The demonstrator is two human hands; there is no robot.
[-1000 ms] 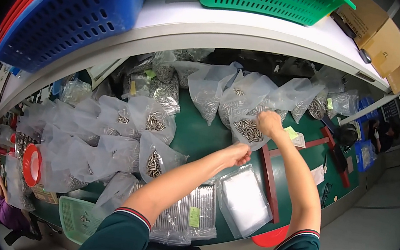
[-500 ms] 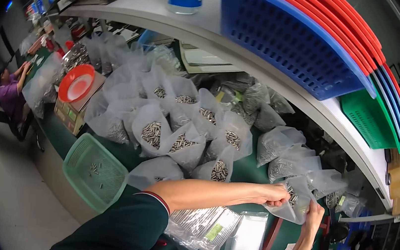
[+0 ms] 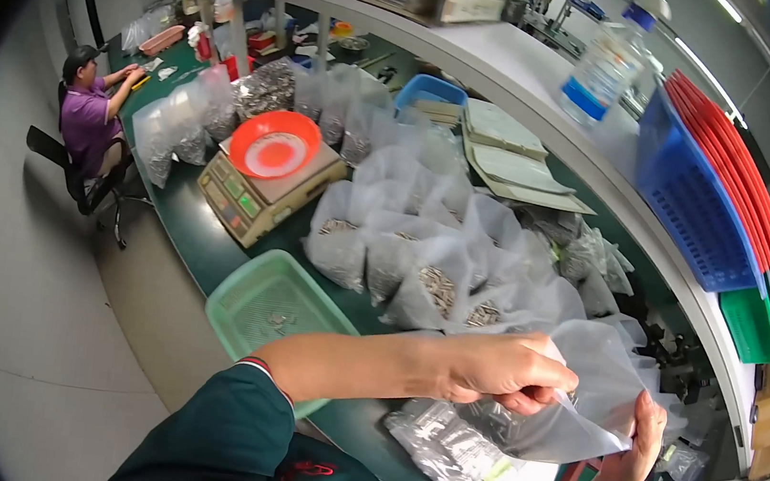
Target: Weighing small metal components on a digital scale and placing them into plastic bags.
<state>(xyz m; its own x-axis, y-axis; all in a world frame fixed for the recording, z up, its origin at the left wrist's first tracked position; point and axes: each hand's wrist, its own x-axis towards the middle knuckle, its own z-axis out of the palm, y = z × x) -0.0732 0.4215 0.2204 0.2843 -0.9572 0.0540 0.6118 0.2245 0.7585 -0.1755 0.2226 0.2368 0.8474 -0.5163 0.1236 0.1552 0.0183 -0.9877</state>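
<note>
A translucent plastic bag (image 3: pixel 601 363) is stretched between my two hands. My left hand (image 3: pixel 515 370) is closed on its left edge, the forearm reaching across from the left. On the opposite edge, my right hand (image 3: pixel 637 443) pinches the plastic between thumb and fingers. What lies inside this bag is mostly hidden by its folds. Just beyond my left hand stand several open translucent bags with short metal pins (image 3: pixel 437 290) in them. Flat packs of clear plastic (image 3: pixel 445 452) lie on the bench below my hands.
A green plastic basket (image 3: pixel 247 305) with a few small metal pieces sits at the left edge of the green bench. Behind it stands a scale (image 3: pixel 239 213) bearing a red dish (image 3: pixel 275 136). Overhead, a white shelf (image 3: pixel 513 59) carries stacked baskets (image 3: pixel 698 197). A seated co-worker (image 3: pixel 92 123) works far left.
My view has swung to the left, bringing the scale and co-worker further in. The bag appears larger and closer, still gripped by both hands; its metal pins are now mostly hidden.
</note>
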